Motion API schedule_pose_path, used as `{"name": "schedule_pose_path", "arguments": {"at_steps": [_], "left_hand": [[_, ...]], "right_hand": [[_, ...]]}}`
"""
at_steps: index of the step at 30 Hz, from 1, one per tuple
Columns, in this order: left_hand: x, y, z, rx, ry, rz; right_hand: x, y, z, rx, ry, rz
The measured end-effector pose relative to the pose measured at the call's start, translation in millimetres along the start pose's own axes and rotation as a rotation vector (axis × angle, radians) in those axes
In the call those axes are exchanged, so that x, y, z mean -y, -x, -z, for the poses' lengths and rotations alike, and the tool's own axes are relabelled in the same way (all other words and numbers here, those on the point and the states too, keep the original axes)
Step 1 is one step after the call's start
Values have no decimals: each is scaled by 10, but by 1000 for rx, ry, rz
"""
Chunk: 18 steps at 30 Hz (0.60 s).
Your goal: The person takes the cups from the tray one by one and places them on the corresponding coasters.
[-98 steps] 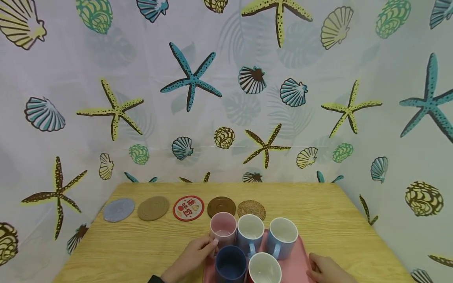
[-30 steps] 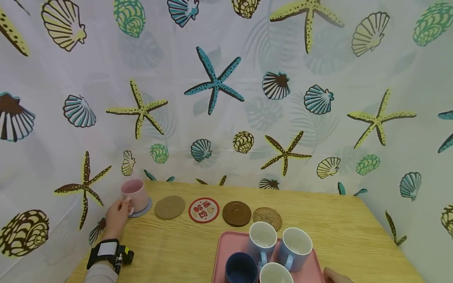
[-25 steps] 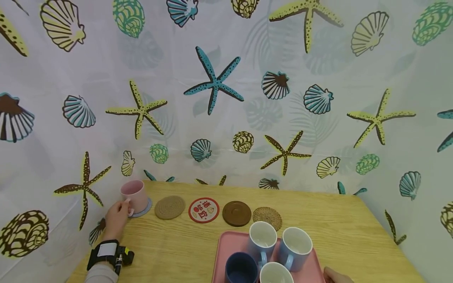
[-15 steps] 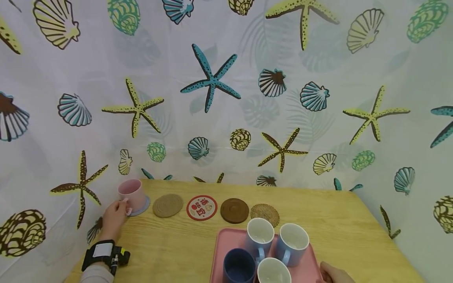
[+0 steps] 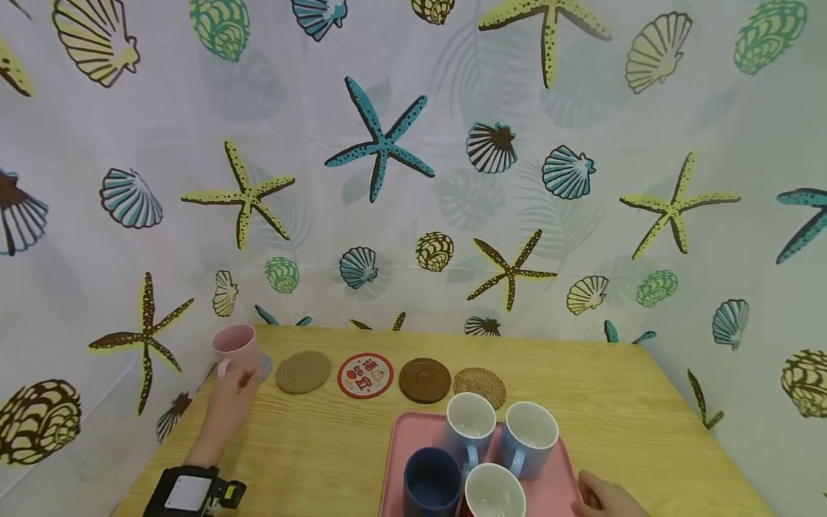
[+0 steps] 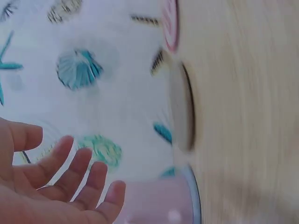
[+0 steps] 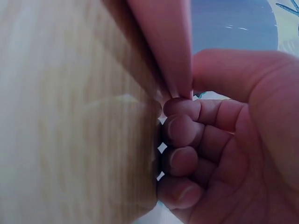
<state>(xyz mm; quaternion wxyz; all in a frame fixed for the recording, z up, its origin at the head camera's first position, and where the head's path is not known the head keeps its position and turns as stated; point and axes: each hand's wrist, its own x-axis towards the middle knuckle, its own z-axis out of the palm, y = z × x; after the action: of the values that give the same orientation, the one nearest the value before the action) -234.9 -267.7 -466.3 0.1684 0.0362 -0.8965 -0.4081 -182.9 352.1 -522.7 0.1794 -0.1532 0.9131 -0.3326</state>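
Note:
At the table's far left a pink mug [image 5: 234,346] stands upright on a grey-blue coaster [image 5: 266,366]. My left hand [image 5: 231,402] is beside it, in front of its handle in the head view. The left wrist view shows that hand [image 6: 65,191] with fingers spread and loosely bent, holding nothing, while the mug [image 6: 159,203] appears beyond the fingertips. My right hand [image 5: 607,495] grips the right edge of a pink tray [image 5: 413,431]. In the right wrist view its thumb lies over the tray rim [image 7: 175,42] and the index finger curls beneath.
On the tray are two light blue mugs [image 5: 539,459], a navy mug [image 5: 416,492] and a white-lined mug [image 5: 494,492]. Along the back lie a tan coaster [image 5: 304,372], a red printed one [image 5: 365,375], a brown one [image 5: 425,380] and a woven one [image 5: 479,388]. A patterned curtain [image 5: 413,215] hangs behind.
The pink mug has gone from the tray to the grey-blue coaster in my left hand. That hand has since let go of the handle and drawn slightly right. The right hand stays at the tray.

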Motion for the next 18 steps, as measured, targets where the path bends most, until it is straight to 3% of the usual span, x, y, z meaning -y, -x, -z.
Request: {"name": "schedule_pose_path", "arguments": {"at_steps": [3,6,13,15,18], "left_hand": [[-217,86,-130,147,73,36],[-385,194,-287,400,166,40],[-654,484,-683,1067,411,-136],[-715,572,-800,1206,479,-180],[-804,702,-946,1363,560,-198]], "right_hand": [[-16,3,4,-4,-8,34],[-27,5,6,-11,-13,68],[-50,6,-15,-39,-2,148],[-50,8,-21,-50,5,162],[-46,16,-24,-59,6,164]]}}
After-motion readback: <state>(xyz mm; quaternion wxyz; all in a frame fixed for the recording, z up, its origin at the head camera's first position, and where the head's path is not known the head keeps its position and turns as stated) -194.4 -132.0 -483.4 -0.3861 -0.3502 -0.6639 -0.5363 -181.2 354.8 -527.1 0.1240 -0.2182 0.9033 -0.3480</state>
